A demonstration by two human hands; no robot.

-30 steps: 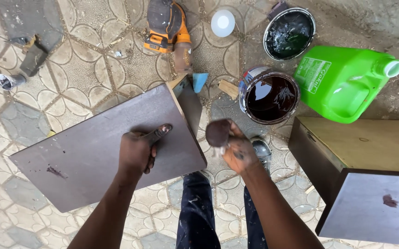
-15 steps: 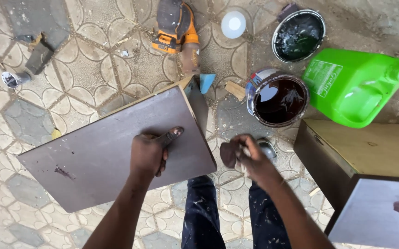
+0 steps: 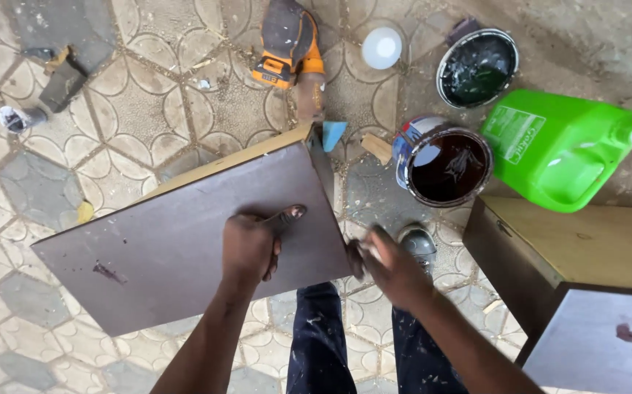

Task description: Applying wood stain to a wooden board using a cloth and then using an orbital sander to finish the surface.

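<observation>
A flat board (image 3: 163, 248) stained dark brown is propped at a tilt over the patterned paving. My left hand (image 3: 252, 246) presses on its face near the lower right corner, thumb stretched out. My right hand (image 3: 391, 268) is closed on a small stained pad, mostly hidden in the fingers, held against the board's right edge. Just beyond that edge stands an open can of dark brown stain (image 3: 444, 164). My legs in dark spattered trousers show below the hands.
A green plastic jug (image 3: 564, 146) lies to the right of the can. A black bucket (image 3: 476, 66), a white lid (image 3: 382, 47) and an orange sander (image 3: 290, 44) sit farther off. A partly stained wooden box (image 3: 586, 248) stands at the right.
My right hand has come down and left with the pad, from beside the stain can to the board's right edge. My left hand has stayed on the board.
</observation>
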